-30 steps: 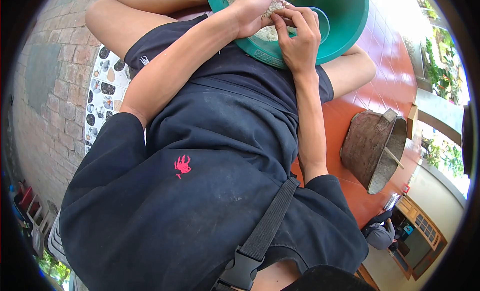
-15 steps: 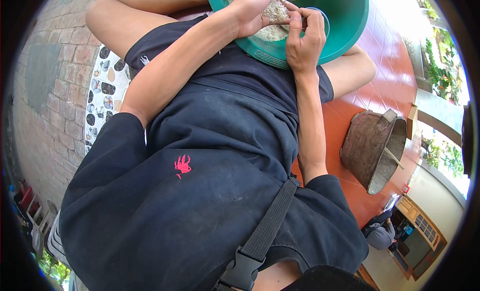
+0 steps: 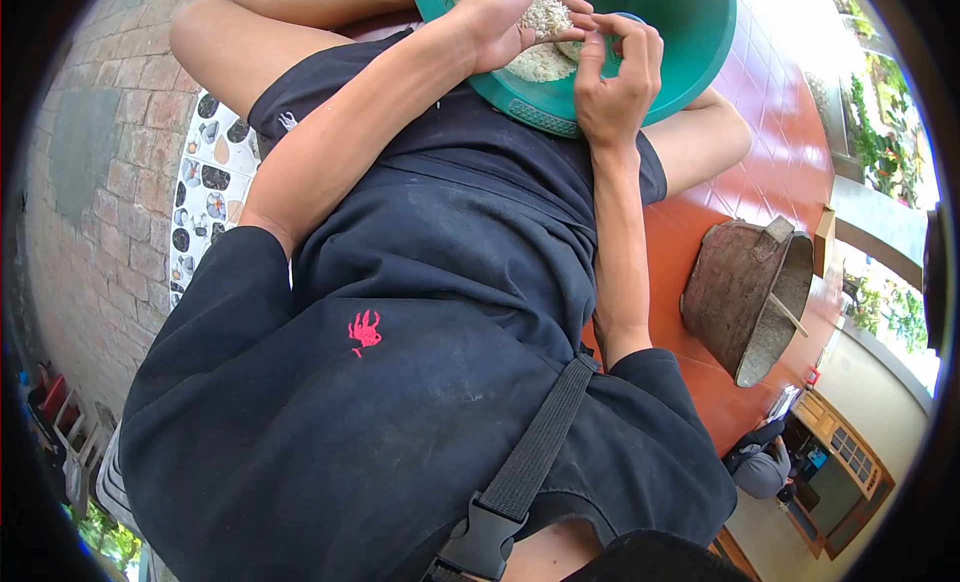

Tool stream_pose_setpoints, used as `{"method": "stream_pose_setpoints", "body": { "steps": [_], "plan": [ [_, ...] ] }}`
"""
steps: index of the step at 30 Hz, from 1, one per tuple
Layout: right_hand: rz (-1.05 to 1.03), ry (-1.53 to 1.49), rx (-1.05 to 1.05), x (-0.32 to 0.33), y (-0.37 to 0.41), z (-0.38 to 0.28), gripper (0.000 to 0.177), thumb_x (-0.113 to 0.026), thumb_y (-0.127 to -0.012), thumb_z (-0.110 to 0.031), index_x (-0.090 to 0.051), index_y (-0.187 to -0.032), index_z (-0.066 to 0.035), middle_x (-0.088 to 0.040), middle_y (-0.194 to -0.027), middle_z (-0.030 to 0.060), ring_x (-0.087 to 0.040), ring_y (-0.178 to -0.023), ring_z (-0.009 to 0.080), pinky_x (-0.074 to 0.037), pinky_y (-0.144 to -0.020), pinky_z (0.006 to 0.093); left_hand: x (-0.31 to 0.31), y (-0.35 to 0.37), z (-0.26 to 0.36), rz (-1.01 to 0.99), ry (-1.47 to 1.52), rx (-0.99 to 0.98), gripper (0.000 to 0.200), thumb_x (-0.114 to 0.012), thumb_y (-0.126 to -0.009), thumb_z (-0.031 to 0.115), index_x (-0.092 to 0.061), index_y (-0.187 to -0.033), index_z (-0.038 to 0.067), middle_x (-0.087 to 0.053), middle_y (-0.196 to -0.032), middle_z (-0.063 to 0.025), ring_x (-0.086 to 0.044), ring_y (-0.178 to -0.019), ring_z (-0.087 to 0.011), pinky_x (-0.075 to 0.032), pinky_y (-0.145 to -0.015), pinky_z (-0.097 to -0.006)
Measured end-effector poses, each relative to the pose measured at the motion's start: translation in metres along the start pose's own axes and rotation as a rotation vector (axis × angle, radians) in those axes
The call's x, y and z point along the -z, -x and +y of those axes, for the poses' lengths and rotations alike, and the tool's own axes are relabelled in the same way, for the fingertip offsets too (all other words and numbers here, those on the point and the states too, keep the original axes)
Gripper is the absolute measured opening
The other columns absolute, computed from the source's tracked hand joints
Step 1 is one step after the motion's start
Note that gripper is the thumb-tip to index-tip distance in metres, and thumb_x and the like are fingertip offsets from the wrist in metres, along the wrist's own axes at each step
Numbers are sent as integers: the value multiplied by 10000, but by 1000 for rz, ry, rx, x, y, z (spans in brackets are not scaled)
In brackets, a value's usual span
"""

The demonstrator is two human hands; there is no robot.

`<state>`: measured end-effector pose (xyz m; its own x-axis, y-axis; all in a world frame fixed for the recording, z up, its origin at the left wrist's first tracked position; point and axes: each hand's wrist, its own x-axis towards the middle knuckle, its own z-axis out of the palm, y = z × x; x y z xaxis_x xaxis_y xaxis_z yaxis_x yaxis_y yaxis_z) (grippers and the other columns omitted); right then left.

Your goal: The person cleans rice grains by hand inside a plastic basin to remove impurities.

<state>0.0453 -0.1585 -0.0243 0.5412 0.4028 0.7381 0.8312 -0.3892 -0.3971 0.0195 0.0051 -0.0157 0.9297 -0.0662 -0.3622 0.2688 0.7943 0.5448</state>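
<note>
A green plastic basin (image 3: 700, 52) rests on my lap at the top of the view, with white rice (image 3: 540, 66) lying in its near side. Above that rice, my left hand (image 3: 502, 24) is turned palm up and cupped around a small heap of rice grains (image 3: 548, 17). My right hand (image 3: 620, 82) is beside it, thumb and fingers bent together at the left fingertips. Anything between the right fingertips is too small to make out. Behind my right fingers shows part of a blue rim inside the basin.
A worn brown tub (image 3: 735, 287) with a stick (image 3: 788, 315) in it stands on the red tiled floor (image 3: 680, 242) to the right. Grey brick paving (image 3: 110, 182) and a pebble-patterned strip (image 3: 212, 172) lie to the left. Another person (image 3: 762, 472) is at the lower right.
My right hand has shifted slightly to the right and its fingers have moved a little. The left hand still cups the rice, in nearly the same place.
</note>
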Motion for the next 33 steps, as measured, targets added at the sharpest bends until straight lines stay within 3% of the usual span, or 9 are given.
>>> {"method": "stream_pose_setpoints", "body": {
  "steps": [2, 4, 7, 16, 26, 28, 33],
  "plan": [
    [-56, -39, 24, -3, 0, -4, 193, -686, -862, -19, -686, -1051, -55, -664, -1042, 76, -601, -959, 279, -485, -854, 395, 4, -2, -1, 38, -33, -29, 475, -317, -1124, 302, -631, -1075, -51, -686, -932, -155, -689, -857, -255, -586, -855, -371],
    [-130, -55, 42, -4, -1, -7, 237, -745, -861, -50, -727, -1093, -88, -682, -1075, 49, -609, -934, 253, -512, -823, 373, 14, -10, -6, -91, -20, -33, 464, -329, -1121, 297, -652, -1040, -25, -677, -900, -115, -665, -831, -215, -559, -818, -337],
    [-155, -47, 69, -4, -2, -5, 200, -763, -859, -63, -743, -1056, -85, -685, -1092, 55, -619, -945, 264, -517, -838, 372, 6, -2, -3, -7, -81, -46, 458, -336, -1118, 298, -664, -1011, -3, -688, -905, -97, -667, -826, -201, -546, -785, -320],
    [-179, -64, 47, -5, 0, -5, 143, -763, -855, -53, -744, -996, -63, -703, -1084, 76, -640, -994, 286, -528, -858, 389, 8, -8, -9, 22, -113, -43, 374, -400, -1104, 290, -668, -1004, 48, -702, -916, -79, -668, -827, -176, -542, -773, -316],
    [-147, -69, 34, -2, -1, -8, 85, -721, -868, 5, -711, -948, -22, -729, -1028, 110, -654, -932, 316, -535, -819, 393, 8, -8, -11, 41, -34, -77, 367, -427, -1096, 281, -664, -1028, 9, -696, -917, -99, -669, -826, -197, -572, -774, -345],
    [-93, -141, -82, -2, 0, -7, 80, -715, -898, 15, -714, -973, -14, -738, -958, 112, -696, -850, 269, -550, -773, 345, 10, -12, -11, -21, -63, -43, 398, -411, -1100, 272, -661, -1065, -36, -699, -938, -134, -688, -850, -226, -588, -799, -350],
    [-42, -376, -310, 0, 1, -3, 50, -698, -963, -9, -712, -1006, 12, -764, -942, 96, -732, -821, 158, -564, -766, 277, 6, -6, -5, -18, -88, -18, 433, -385, -1103, 255, -649, -1091, -88, -701, -971, -180, -710, -872, -261, -605, -810, -350]
  ]
}}
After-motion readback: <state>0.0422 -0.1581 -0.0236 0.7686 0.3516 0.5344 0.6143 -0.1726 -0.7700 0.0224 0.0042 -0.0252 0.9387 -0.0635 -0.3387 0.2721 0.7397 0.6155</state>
